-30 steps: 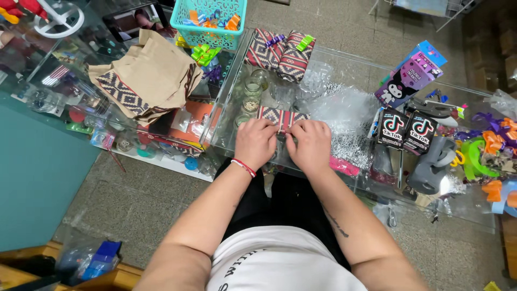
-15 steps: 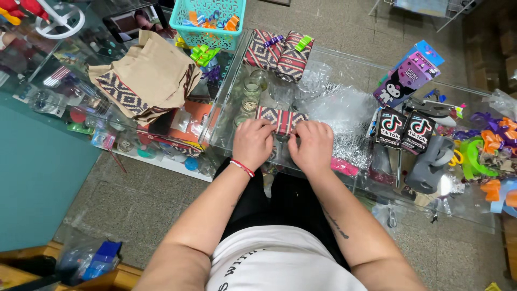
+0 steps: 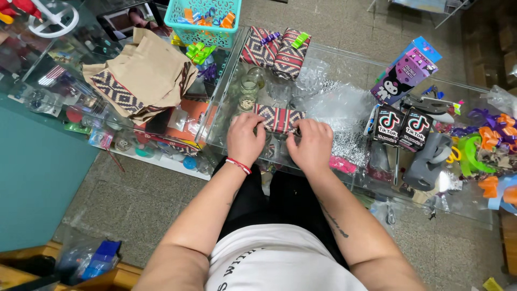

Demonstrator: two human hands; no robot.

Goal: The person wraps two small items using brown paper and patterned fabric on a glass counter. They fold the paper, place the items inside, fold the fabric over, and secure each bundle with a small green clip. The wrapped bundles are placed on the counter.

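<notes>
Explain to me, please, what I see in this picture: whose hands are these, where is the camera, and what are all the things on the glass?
The camera sits on a person's head and looks down, so you see that person's own arms. There is no machine. The left hand, with a red bracelet at the wrist, and the right hand both press on a small box wrapped in red patterned paper, one at each end. It lies on a glass counter. Farther back lie two wrapped boxes with ribbon bows, and a teal basket of bows. To the left is a pile of paper bags; to the right, bubble wrap, a tape dispenser and loose bows.
</notes>
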